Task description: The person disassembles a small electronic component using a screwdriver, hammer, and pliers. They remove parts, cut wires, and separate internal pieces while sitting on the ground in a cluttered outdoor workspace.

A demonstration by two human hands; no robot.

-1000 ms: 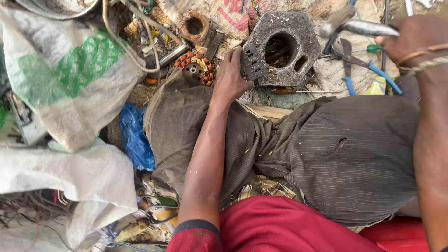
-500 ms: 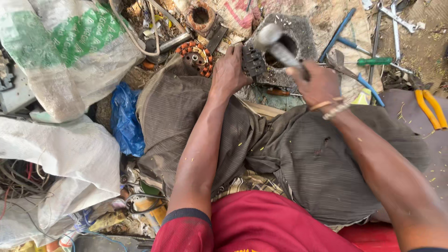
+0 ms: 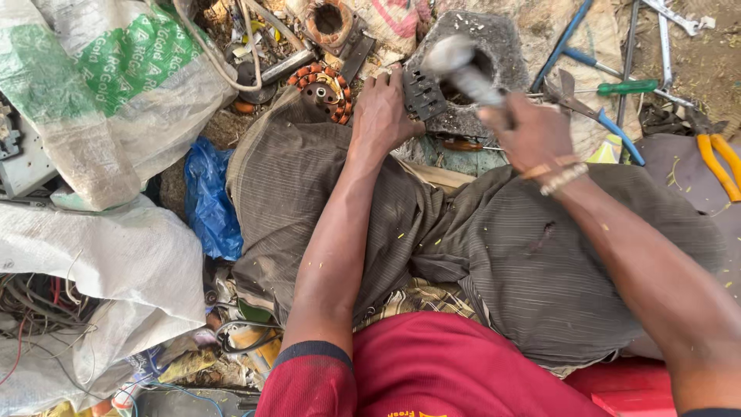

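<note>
Two bare hands work over a grey stone block with a round hole, set on the ground at the far side, just beyond the person's knees. The left hand presses a small, dark, slotted metal piece against the block's left edge, fingers curled over it in a closed grip. The right hand is wrapped tight around the handle of a hammer, whose grey metal head is blurred above the hole. Thread bands circle the right wrist.

The metal piece looks stiff, hard and fairly heavy for its size, with sharp slot edges; it seems best held by its outer sides, fingers kept clear of the top where a blow could land. The hammer looks head-heavy and best taken well down the handle.

Left of the block lies a round copper-wound coil ring. To the far right, on the dirt, lie a green-handled screwdriver, blue-handled pliers and orange-handled pliers. On the left sit woven plastic sacks and a crumpled blue bag. Loose wires spill out near the bottom left.
</note>
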